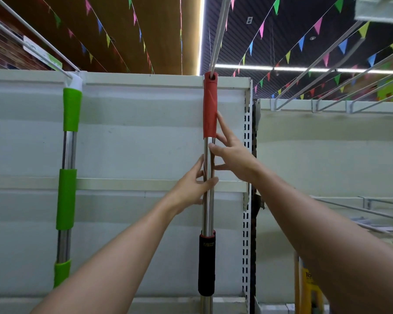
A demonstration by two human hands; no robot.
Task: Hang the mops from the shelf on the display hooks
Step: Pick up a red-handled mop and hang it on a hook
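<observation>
A mop handle with a red grip (209, 109), a steel shaft and a black sleeve lower down hangs upright in the middle. A white display hook (216, 48) passes through the hole at the top of the red grip. My left hand (194, 186) holds the steel shaft below the grip, thumb across its front and fingers behind it. My right hand (233, 152) is just above, fingers straight, with the index fingertip against the right side of the red grip and the thumb tip on the shaft. The mop head is out of view below.
A second mop with green grips (66, 198) hangs from a hook at the left. Several bare white hooks (304, 87) jut out from the neighbouring panel at the upper right. A white back panel (134, 137) stands behind the mops, and a slotted upright (247, 141) is just right of my hands.
</observation>
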